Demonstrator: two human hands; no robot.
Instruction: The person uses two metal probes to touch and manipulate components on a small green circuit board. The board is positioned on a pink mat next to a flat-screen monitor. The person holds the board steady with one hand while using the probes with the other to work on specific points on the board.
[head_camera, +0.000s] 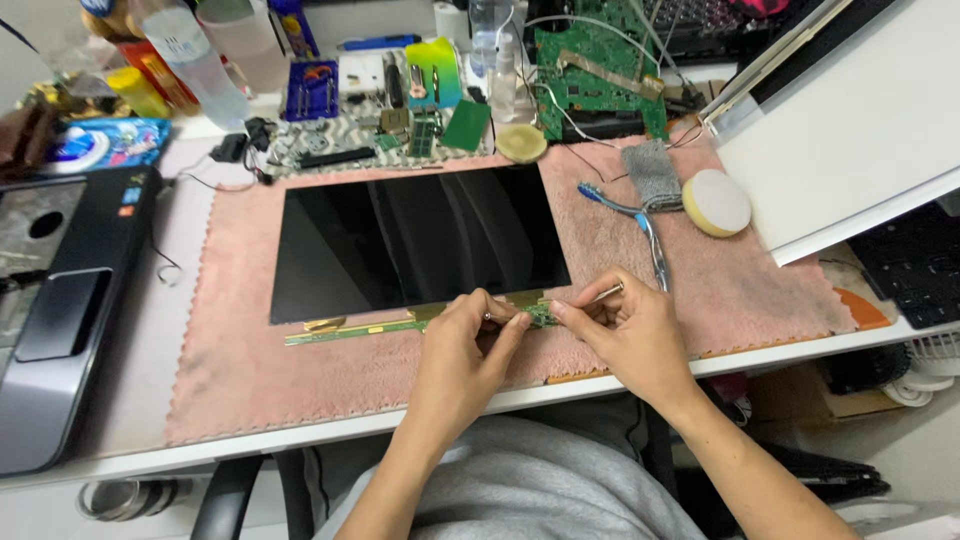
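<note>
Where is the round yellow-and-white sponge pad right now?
In the head view, the sponge pad lies on the pink towel, right of the black panel, beside the grey cloth.

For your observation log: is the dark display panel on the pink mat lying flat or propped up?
Flat: the display panel lies face-up on the pink mat.

A fuzzy pink cloth mat (300, 380) covers the middle of the white counter (140, 390). On its right part lie a round cream foam pad (716, 202), a folded grey cloth (652, 174) and blue-handled metal tweezers (640, 222). Behind the mat sits a green circuit board (598, 70) with loose wires, beside a small round tan disc (521, 143). A dark opened laptop base (62, 300) rests at the left edge. Clear plastic bottles (200, 55) stand at the far left corner. A large white flat panel (850, 130) leans at the right.
</note>
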